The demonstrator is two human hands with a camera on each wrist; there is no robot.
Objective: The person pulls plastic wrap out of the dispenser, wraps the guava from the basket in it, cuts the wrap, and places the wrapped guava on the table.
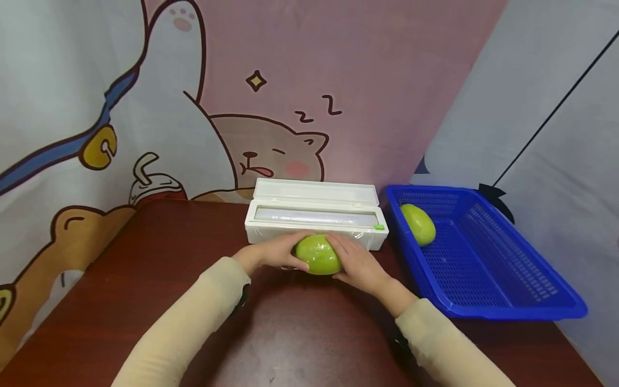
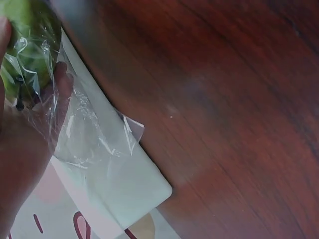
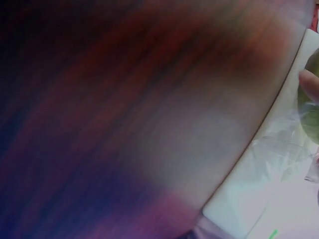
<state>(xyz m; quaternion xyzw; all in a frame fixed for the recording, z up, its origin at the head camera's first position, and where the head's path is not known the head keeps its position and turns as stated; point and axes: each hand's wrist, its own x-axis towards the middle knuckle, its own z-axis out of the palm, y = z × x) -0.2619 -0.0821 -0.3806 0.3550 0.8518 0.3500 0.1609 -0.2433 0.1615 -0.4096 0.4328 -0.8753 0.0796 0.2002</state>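
Both hands hold a green oval fruit, much like a mango, just in front of a white cling film dispenser. My left hand grips its left side, thumb low in front; my right hand grips the right side. Clear cling film clings to the fruit and trails over the dispenser's white front in the left wrist view. The dispenser's lid stands up, and a film roll shows within. At the right wrist view's edge, only part of the fruit appears.
To the right stands a blue plastic basket with another green fruit at its left wall. A small green slider sits at the dispenser's right end. The dark reddish-brown table meets a cartoon-printed curtain behind.
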